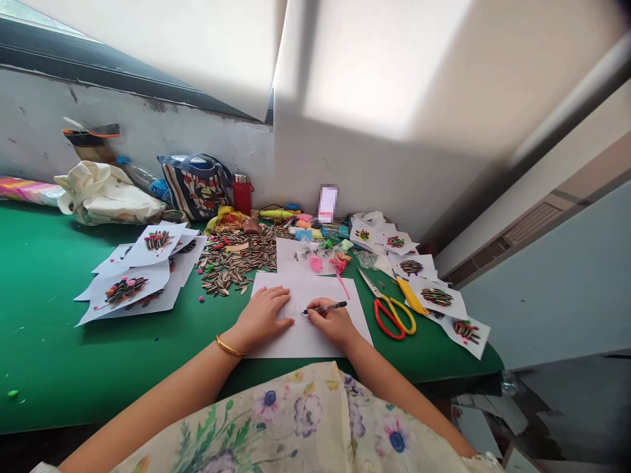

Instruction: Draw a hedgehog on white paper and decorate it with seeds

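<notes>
paper (pixel 315 345) lies on the table (pixel 177 368); right hand (pixel 332 324) grips a pen (pixel 328 306) at it; left hand (pixel 261 318) lies flat, gripping nothing; the drawing (pixel 297 309) seems just begun, few lines; finished-looking cards (pixel 106 289) lie aside.

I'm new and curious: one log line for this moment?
left hand: flat on paper | right hand: holding pen, tip at paper | nearby: scissors, seeds
</notes>
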A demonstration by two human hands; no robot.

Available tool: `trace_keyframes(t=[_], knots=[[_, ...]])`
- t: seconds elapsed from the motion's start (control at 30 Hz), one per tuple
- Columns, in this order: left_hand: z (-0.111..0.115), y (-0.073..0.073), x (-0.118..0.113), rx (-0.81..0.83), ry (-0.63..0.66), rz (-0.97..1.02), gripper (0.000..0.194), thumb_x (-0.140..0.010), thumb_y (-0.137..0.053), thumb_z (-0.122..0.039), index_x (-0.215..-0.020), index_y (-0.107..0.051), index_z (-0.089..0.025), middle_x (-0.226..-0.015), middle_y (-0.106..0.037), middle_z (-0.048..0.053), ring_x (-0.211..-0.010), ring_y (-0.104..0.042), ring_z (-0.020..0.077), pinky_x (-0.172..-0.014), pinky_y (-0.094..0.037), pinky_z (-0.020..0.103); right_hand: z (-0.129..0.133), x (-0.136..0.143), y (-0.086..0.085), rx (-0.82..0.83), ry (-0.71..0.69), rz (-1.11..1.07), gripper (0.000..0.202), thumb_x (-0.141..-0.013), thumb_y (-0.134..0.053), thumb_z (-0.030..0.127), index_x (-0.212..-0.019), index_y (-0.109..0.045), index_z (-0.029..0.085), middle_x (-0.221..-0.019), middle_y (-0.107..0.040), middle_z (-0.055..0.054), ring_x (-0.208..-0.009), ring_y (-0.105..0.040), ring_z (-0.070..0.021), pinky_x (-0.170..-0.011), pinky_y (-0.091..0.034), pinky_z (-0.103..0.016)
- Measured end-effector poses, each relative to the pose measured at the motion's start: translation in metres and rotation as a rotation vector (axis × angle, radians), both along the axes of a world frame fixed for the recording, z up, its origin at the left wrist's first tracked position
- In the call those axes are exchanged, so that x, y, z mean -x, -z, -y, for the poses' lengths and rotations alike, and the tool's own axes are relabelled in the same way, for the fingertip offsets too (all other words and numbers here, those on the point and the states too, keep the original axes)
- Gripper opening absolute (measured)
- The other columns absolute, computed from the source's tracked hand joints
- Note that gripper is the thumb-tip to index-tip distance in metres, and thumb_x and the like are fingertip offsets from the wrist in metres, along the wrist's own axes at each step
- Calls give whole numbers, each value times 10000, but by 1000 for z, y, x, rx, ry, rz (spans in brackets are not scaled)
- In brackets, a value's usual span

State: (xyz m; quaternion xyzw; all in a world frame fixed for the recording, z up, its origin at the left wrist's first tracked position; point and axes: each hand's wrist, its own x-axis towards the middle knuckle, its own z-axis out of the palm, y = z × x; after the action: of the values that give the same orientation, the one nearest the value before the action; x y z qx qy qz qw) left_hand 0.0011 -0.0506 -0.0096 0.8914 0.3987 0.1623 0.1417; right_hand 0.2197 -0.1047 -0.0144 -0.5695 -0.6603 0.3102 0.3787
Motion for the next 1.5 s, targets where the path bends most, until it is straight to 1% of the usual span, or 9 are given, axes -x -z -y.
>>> trace_keyframes(t=[0.27,0.47,0.67,0.83,1.0,1.27,1.33,1.4,1.5], knots=[[0,1,0,-1,0,-4,578,-774,-680,-433,-1302,-587,-216,-1437,-523,95,-1352,-432,298,-1159,-246,515,-1,3,-4,17,51,55,143,-812,-557,282,-832,-690,232,-805,-713,-6,-727,-652,-173,-694,-486,-275],[-1,2,0,-1,-3,-10,573,-780,-670,-432,-1299,-590,-203,-1437,-522,99,-1350,-433,301,-1157,-250,521,-4,-4,-1,24,179,87,140,-780,-542,285,-755,-663,221,-668,-676,5,-616,-613,-164,-596,-434,-261],[-2,3,1,-4,0,-6,576,-774,-676,-430,-1302,-589,-215,-1435,-525,92,-1349,-434,302,-1161,-247,513,-9,-20,2,36,313,89,141,-750,-528,296,-714,-641,220,-607,-647,12,-571,-588,-162,-549,-403,-253],[-2,3,1,4,1,-5,579,-775,-675,-431,-1306,-587,-216,-1440,-520,91,-1352,-431,304,-1164,-243,511,-10,-24,2,35,363,88,148,-750,-516,310,-725,-632,221,-583,-624,18,-548,-567,-162,-523,-389,-248],[-2,3,1,4,1,1,586,-778,-675,-438,-1314,-580,-220,-1440,-520,90,-1354,-428,299,-1169,-232,506,-10,-24,0,-14,373,79,165,-757,-504,315,-712,-629,217,-595,-636,4,-562,-572,-169,-524,-390,-248],[-2,2,1,-1,1,-6,583,-778,-675,-430,-1309,-584,-209,-1440,-521,89,-1350,-433,298,-1165,-242,510,-9,-24,1,-10,364,76,144,-756,-515,291,-707,-627,215,-578,-613,14,-543,-559,-162,-519,-396,-248],[-1,1,1,-2,0,-9,584,-780,-673,-431,-1310,-582,-204,-1440,-521,92,-1348,-435,296,-1164,-243,510,-7,-22,0,-63,362,51,147,-771,-516,288,-719,-630,211,-608,-622,9,-565,-568,-162,-546,-419,-253],[-1,2,1,-4,0,-4,586,-782,-673,-430,-1314,-579,-204,-1439,-521,93,-1347,-437,295,-1165,-242,509,-4,-20,-2,-158,342,25,156,-799,-516,290,-751,-637,205,-670,-641,-5,-613,-585,-165,-597,-450,-261],[-1,3,1,-8,2,14,580,-777,-678,-429,-1309,-583,-218,-1435,-527,90,-1347,-437,295,-1168,-236,503,1,-13,-5,-273,238,18,159,-829,-524,285,-831,-658,199,-787,-675,-31,-700,-609,-172,-689,-487,-282]])
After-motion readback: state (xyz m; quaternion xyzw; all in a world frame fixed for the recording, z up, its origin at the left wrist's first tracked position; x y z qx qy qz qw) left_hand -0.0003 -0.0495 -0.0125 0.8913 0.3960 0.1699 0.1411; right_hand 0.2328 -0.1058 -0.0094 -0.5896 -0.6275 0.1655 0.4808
